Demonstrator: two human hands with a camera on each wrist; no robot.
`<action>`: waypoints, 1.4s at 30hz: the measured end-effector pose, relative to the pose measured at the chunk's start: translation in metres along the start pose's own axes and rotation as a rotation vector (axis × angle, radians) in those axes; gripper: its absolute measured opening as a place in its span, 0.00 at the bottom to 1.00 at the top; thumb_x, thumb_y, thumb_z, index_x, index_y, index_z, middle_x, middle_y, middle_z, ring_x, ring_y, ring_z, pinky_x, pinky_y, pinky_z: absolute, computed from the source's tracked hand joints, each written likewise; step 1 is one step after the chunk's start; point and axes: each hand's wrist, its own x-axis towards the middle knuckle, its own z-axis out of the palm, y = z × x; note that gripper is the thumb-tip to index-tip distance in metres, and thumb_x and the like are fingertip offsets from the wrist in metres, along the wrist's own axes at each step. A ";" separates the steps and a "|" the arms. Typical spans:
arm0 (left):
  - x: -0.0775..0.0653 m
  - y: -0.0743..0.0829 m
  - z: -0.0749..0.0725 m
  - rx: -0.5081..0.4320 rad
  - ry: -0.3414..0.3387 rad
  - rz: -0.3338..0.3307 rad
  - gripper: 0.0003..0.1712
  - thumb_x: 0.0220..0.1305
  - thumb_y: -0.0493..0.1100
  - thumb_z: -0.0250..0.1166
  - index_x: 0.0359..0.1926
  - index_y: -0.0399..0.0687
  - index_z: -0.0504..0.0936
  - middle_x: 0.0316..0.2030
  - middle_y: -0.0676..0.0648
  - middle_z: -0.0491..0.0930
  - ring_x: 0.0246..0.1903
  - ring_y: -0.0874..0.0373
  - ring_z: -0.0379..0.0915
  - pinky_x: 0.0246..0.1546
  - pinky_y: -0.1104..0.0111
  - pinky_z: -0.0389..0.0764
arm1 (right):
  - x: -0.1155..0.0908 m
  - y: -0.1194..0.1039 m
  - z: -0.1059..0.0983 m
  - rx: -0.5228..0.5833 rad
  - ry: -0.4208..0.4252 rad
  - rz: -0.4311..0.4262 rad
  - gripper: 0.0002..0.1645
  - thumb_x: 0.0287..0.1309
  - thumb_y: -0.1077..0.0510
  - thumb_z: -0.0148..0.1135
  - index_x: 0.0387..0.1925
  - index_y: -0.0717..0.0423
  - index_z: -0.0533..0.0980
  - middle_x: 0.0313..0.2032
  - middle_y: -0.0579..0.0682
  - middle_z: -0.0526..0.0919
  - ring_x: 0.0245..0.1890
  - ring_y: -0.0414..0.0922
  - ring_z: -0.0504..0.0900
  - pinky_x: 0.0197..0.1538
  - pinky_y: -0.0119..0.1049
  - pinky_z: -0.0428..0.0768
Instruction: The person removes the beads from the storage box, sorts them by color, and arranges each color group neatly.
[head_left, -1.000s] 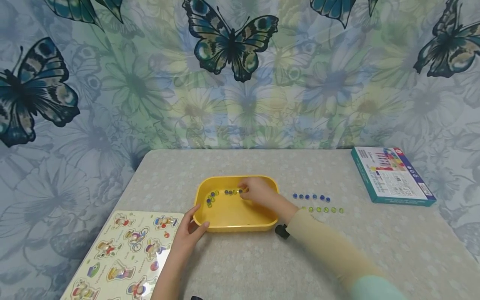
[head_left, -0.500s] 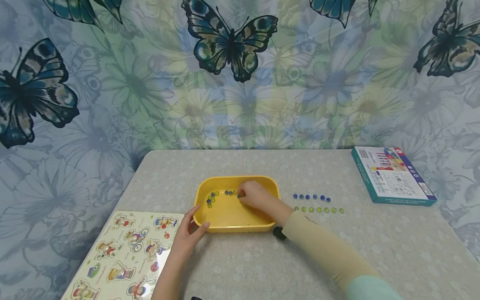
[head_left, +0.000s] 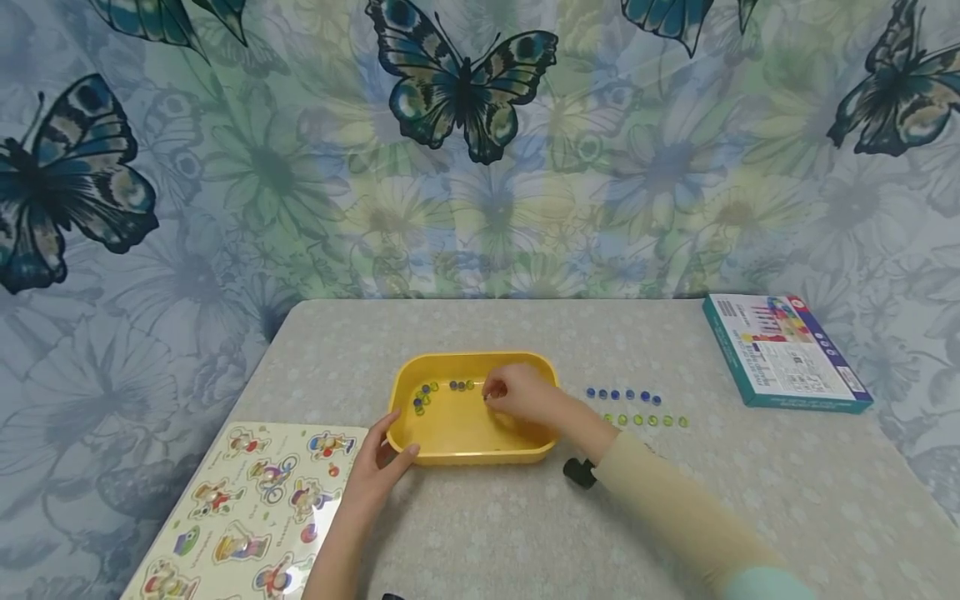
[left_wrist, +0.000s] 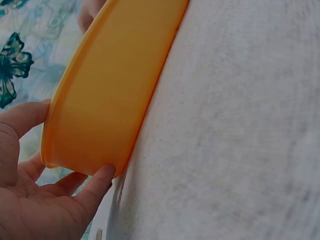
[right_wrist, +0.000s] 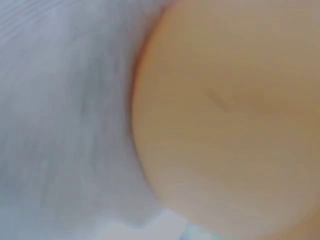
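Observation:
The yellow tray [head_left: 472,459] stands mid-table, its left front corner gripped by my left hand [head_left: 375,457]. In the left wrist view the left fingers [left_wrist: 30,117] touch the rim and the thumb lies on the outer wall. My right hand [head_left: 525,395] is inside the tray, its fingertips pinching a small dark bead, mostly hidden. Left of it lies a short row of blue and yellow-green beads [head_left: 461,385]. A curved line of similar beads [head_left: 422,398] follows at the tray's left side. The right wrist view has only the blurred tray wall [right_wrist: 215,125], no hand.
Right of the tray lie a row of blue beads [head_left: 615,393] and a row of yellow-green beads [head_left: 652,420], partly behind the right forearm. A flat box [head_left: 787,350] lies at the back right. A board with cartoon pictures [head_left: 247,500] lies at the left front.
The right hand first moves slightly down with the dark blue bead, away from the short row, then a little right. The left hand and tray stay still.

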 end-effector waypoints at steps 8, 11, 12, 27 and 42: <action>0.001 0.001 -0.001 0.004 -0.004 0.017 0.36 0.60 0.47 0.64 0.67 0.63 0.59 0.70 0.50 0.52 0.66 0.45 0.53 0.64 0.51 0.59 | -0.060 0.034 -0.063 0.000 0.147 0.030 0.06 0.55 0.58 0.64 0.37 0.54 0.80 0.30 0.44 0.79 0.30 0.40 0.76 0.34 0.33 0.78; 0.002 0.002 -0.002 0.010 -0.001 0.009 0.37 0.60 0.48 0.64 0.67 0.64 0.59 0.70 0.50 0.51 0.67 0.45 0.52 0.64 0.51 0.58 | -0.086 0.060 -0.082 -0.013 0.186 0.098 0.07 0.56 0.59 0.63 0.37 0.55 0.79 0.30 0.45 0.79 0.31 0.41 0.76 0.34 0.35 0.78; 0.002 0.002 -0.002 0.010 -0.001 0.008 0.37 0.60 0.48 0.64 0.67 0.64 0.59 0.70 0.50 0.51 0.67 0.45 0.52 0.64 0.51 0.58 | -0.094 0.070 -0.086 -0.022 0.196 0.122 0.07 0.57 0.59 0.62 0.37 0.56 0.79 0.30 0.46 0.79 0.31 0.41 0.76 0.34 0.35 0.78; 0.003 -0.001 -0.004 0.014 0.004 0.015 0.37 0.61 0.48 0.64 0.68 0.63 0.58 0.70 0.49 0.50 0.67 0.44 0.52 0.62 0.52 0.62 | -0.145 0.134 -0.106 -0.082 0.084 0.324 0.08 0.53 0.61 0.63 0.35 0.61 0.78 0.26 0.48 0.76 0.28 0.44 0.71 0.31 0.35 0.72; 0.002 -0.002 0.001 0.005 -0.010 0.018 0.37 0.61 0.47 0.64 0.68 0.61 0.58 0.70 0.49 0.52 0.66 0.45 0.54 0.62 0.53 0.63 | -0.145 0.145 -0.098 -0.089 0.048 0.398 0.06 0.53 0.61 0.64 0.33 0.59 0.77 0.27 0.48 0.77 0.28 0.44 0.72 0.32 0.35 0.74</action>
